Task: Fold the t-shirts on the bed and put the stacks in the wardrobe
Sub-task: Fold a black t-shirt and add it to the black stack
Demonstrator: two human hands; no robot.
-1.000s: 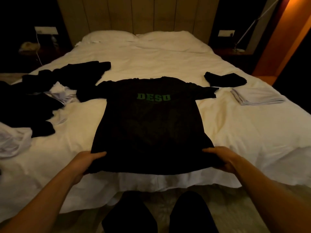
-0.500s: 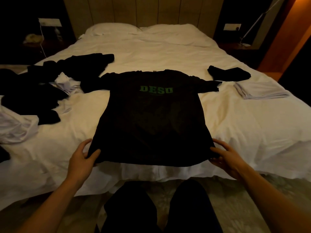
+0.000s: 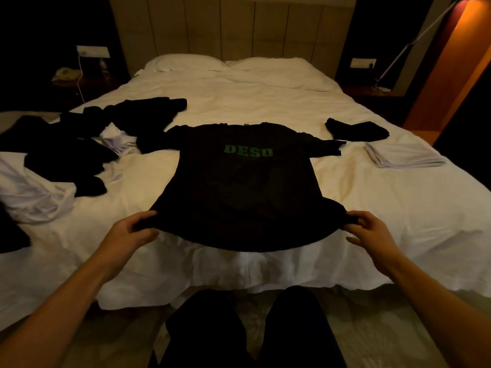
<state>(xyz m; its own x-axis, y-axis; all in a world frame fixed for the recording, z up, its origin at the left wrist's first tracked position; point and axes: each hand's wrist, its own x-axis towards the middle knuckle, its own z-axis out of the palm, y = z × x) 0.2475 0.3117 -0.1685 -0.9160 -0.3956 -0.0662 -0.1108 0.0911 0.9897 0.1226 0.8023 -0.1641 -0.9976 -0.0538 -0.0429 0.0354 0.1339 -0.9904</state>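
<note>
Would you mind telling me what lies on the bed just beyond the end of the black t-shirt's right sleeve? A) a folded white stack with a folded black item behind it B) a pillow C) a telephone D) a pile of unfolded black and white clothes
A: past the sleeve of the black t-shirt, a folded white stack lies on the bed with a folded black item behind it.

I see the bed (image 3: 265, 102) filling mid-frame, with the t-shirt (image 3: 239, 195) spread at its centre, collar toward the pillows (image 3: 186, 62) at the top; my left hand (image 3: 127, 235) pinches its lower left corner, my right hand (image 3: 372, 232) its lower right; a heap of unfolded clothes (image 3: 66, 155) lies at the left edge; at right, a folded stack (image 3: 401, 155) sits just below a small bundle (image 3: 356, 130).
</note>
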